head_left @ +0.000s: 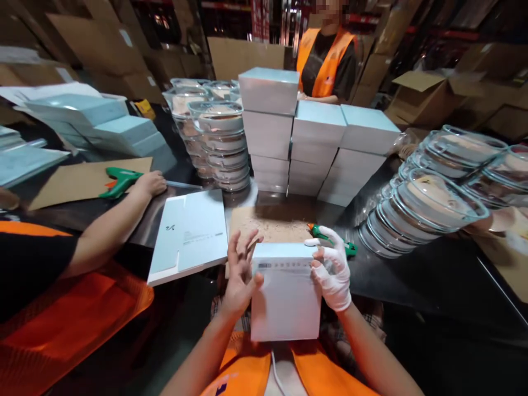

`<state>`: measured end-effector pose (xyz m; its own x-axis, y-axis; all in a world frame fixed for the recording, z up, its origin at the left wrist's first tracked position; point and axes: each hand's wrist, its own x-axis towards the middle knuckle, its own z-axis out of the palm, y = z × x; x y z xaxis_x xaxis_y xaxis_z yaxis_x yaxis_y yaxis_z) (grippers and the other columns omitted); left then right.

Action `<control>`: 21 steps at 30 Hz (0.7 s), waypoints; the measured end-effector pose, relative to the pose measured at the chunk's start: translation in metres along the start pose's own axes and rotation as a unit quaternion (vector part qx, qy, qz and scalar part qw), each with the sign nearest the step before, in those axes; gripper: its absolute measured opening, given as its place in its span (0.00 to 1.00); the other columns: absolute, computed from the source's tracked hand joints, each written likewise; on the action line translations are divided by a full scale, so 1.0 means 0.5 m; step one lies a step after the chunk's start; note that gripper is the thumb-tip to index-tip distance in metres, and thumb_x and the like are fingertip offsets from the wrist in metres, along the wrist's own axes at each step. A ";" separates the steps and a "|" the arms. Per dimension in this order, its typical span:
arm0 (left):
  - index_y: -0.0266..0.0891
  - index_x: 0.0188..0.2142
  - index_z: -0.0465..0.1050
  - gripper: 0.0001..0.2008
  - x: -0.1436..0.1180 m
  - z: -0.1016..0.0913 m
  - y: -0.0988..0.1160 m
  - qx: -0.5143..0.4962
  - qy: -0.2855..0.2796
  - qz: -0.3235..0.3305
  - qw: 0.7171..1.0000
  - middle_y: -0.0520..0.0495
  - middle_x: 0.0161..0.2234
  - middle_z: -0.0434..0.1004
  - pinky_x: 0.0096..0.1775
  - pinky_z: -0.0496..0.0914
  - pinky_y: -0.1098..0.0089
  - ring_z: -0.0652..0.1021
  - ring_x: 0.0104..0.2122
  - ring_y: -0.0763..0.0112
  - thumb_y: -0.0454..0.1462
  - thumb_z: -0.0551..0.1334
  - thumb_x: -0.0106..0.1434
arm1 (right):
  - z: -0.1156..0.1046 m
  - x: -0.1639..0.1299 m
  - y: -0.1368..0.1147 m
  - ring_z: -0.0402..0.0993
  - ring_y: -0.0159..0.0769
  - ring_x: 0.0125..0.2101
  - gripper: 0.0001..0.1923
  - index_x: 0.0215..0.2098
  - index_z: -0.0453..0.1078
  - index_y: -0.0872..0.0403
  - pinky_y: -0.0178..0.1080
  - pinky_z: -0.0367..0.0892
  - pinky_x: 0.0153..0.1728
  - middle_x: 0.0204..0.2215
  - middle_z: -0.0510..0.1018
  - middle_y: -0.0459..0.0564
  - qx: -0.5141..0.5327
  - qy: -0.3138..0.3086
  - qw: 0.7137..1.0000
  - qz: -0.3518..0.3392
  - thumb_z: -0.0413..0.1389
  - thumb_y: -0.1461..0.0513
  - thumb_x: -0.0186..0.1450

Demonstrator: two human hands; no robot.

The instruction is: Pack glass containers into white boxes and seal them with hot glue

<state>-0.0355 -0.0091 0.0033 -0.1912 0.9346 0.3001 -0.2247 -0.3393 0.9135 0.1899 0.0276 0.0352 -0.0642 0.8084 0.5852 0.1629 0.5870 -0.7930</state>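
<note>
A white cardboard box [286, 302] with a printed line and barcode along its upper edge stands tilted in front of my body, between my hands. My left hand [241, 275] is bare, its fingers spread at the box's left side and its thumb over the edge. On my right hand [333, 272] is a white glove with some fingertips bare; its bent fingers and thumb are on the box's upper right edge. Just beyond the box lies a cardboard sheet [272, 223], with a green glue gun [348, 249] by its right end.
Stacked white boxes [268, 135] rise ahead, between piles of lidded glass bowls [225, 143] and more bowls [424, 212]. A flat white box [192, 231] lies left, near a co-worker's hand [150, 183] and another green glue gun [121, 180]. A person in an orange vest [325, 66] stands opposite.
</note>
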 end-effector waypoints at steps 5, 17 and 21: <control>0.54 0.78 0.34 0.68 0.005 -0.016 0.020 -0.022 -0.181 -0.201 0.962 0.30 0.61 0.76 0.52 0.80 0.51 0.83 0.56 0.45 0.55 0.79 0.52 | -0.030 0.051 -0.004 0.75 0.47 0.61 0.16 0.54 0.71 0.41 0.51 0.73 0.60 0.71 0.61 0.50 0.059 0.093 0.992 0.069 0.63 0.53 0.69; 0.52 0.76 0.47 0.63 0.033 0.025 0.020 -0.118 -0.073 -0.112 0.984 0.30 0.63 0.75 0.53 0.79 0.53 0.79 0.61 0.46 0.65 0.74 0.50 | -0.081 0.073 -0.063 0.76 0.50 0.63 0.39 0.78 0.44 0.39 0.48 0.78 0.57 0.71 0.68 0.56 0.019 -0.053 0.990 0.129 0.53 0.45 0.74; 0.45 0.60 0.70 0.41 0.020 -0.003 0.009 -0.044 0.082 -0.097 0.991 0.34 0.57 0.81 0.57 0.77 0.55 0.80 0.58 0.51 0.58 0.77 0.53 | -0.139 0.310 -0.114 0.75 0.49 0.64 0.35 0.77 0.49 0.49 0.42 0.76 0.56 0.73 0.65 0.62 -0.029 0.040 0.998 0.050 0.51 0.55 0.75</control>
<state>-0.0397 -0.0016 0.0099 -0.2873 0.9556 0.0659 -0.3535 -0.1697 0.9199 0.2389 0.1163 0.1828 0.0339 0.8551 0.5174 0.2222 0.4983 -0.8381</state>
